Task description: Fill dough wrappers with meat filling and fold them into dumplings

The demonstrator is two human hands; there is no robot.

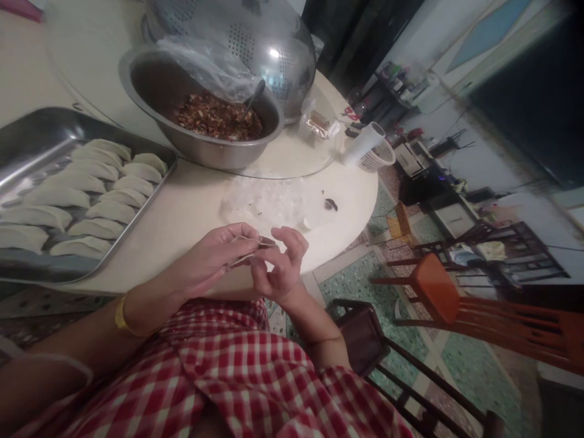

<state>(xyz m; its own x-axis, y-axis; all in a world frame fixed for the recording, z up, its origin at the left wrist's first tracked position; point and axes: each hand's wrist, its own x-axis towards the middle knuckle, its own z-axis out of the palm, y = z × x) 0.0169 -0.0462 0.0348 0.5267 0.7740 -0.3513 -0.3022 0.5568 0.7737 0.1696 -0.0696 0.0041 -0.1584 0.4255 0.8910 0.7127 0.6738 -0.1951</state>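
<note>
1. A thin pale dough wrapper [256, 245] is pinched between the left grip [212, 258] and the right grip [280, 271], whose fingers are pressed together on it.
2. Beyond both grips, a round steel bowl of reddish filling [205, 152] is set on the cream table [182, 207].
3. Far left of the left grip, a steel tray of folded dumplings [41, 131] is seen.

open tabletop [191, 207] ahead (tray [36, 134] left, bowl [210, 155] behind)

The fingers [292, 240] mostly hide the wrapper [250, 258]; the left edge crops the tray [36, 135].
</note>
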